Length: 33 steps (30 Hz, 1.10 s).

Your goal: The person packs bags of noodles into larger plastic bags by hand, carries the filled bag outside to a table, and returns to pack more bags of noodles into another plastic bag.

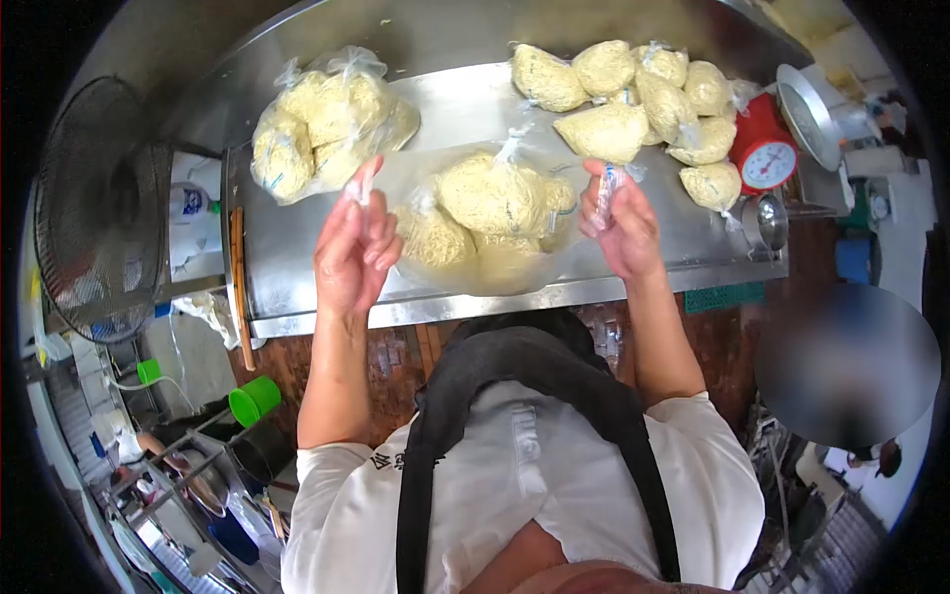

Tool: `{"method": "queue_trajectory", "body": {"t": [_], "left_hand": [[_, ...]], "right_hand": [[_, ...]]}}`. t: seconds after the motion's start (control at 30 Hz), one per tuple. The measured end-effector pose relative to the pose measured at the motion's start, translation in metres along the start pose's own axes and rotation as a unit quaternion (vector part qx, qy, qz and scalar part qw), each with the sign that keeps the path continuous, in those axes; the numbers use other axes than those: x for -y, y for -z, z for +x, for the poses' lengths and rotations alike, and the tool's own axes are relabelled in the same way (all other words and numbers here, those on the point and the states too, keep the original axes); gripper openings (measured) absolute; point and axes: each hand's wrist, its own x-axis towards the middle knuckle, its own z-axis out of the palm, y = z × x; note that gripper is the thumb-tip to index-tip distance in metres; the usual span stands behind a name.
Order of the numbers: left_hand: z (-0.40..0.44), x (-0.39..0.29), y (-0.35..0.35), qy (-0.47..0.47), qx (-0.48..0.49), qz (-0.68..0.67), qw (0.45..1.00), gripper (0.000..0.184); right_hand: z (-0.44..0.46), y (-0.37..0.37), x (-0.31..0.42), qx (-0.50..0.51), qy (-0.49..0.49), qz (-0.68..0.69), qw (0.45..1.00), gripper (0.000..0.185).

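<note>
A large clear plastic bag (510, 272) holding several smaller bags of pale noodles (490, 196) lies near the front edge of the steel table (455, 94). My left hand (354, 238) is closed round one twisted corner of the large bag, on its left side. On the right side, my right hand (621, 220) grips the opposite corner, so the bag's top is stretched between both hands. Another large bag filled with noodle bags (332, 124) rests at the back left. Several single noodle bags (606, 132) are grouped at the back right.
A red dial scale (765, 148) with a metal pan (808, 117) is at the table's right end, beside a metal bowl (768, 220). Wooden sticks (238, 282) lie along the left edge, near a large fan (102, 208). Green buckets (254, 399) are at lower left.
</note>
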Motion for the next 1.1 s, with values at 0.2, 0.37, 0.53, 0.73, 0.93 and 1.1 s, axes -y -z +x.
{"method": "queue_trajectory", "body": {"t": [0.2, 0.37, 0.53, 0.73, 0.93, 1.1], "left_hand": [[0.010, 0.018, -0.001, 0.067, -0.007, -0.034, 0.997, 0.061], [-0.005, 0.008, -0.014, -0.007, 0.038, -0.083, 0.996, 0.076], [-0.011, 0.066, 0.002, 0.069, -0.017, -0.063, 0.996, 0.071], [-0.009, 0.069, 0.008, 0.062, -0.076, -0.070, 0.993, 0.065], [-0.014, 0.071, -0.001, 0.072, -0.068, -0.035, 0.994, 0.063], [0.013, 0.059, 0.007, 0.053, -0.083, -0.065, 0.993, 0.053]], "right_hand": [[-0.004, -0.003, 0.038, -0.002, -0.022, -0.237, 0.971, 0.022], [0.014, 0.062, 0.127, 0.130, -0.024, -0.434, 0.891, 0.027], [0.140, 0.281, 0.008, -0.174, -0.044, -0.710, 0.681, 0.049], [0.156, 0.283, -0.087, -0.131, 0.043, -0.622, 0.771, 0.070], [0.131, 0.275, -0.072, -0.207, -0.031, -0.339, 0.917, 0.038], [0.155, 0.234, 0.043, -0.062, 0.144, -0.145, 0.977, 0.008]]}}
